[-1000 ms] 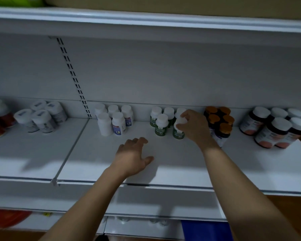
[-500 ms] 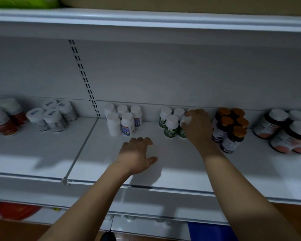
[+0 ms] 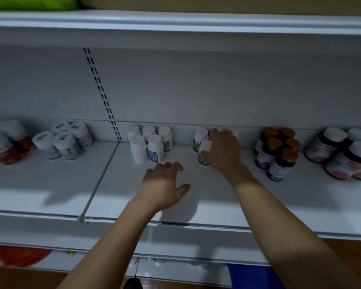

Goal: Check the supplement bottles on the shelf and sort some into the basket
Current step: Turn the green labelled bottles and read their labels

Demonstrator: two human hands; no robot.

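Note:
On the white shelf (image 3: 258, 195) stand several groups of supplement bottles. My right hand (image 3: 222, 151) reaches into the green-label group and grips a white-capped green-label bottle (image 3: 203, 155) at the group's front; another green-label bottle (image 3: 199, 137) stands behind it, and others are hidden by the hand. My left hand (image 3: 165, 184) rests open on the bare shelf, fingers spread, just in front of the white bottles with blue-purple labels (image 3: 154, 148). No basket is plainly in view.
Orange-capped dark bottles (image 3: 277, 155) stand right of my right hand, large white-capped bottles with pink labels (image 3: 346, 159) further right. Grey-capped bottles (image 3: 65, 142) and red-label bottles (image 3: 6, 147) are at the left. A shelf divider (image 3: 100, 180) runs forward. A blue thing (image 3: 252, 276) shows below.
The camera view shifted, so the bottles slid right in frame. My right hand stays on the green-label bottles, with its fingers reaching further back over the group. The left hand stayed resting on the shelf.

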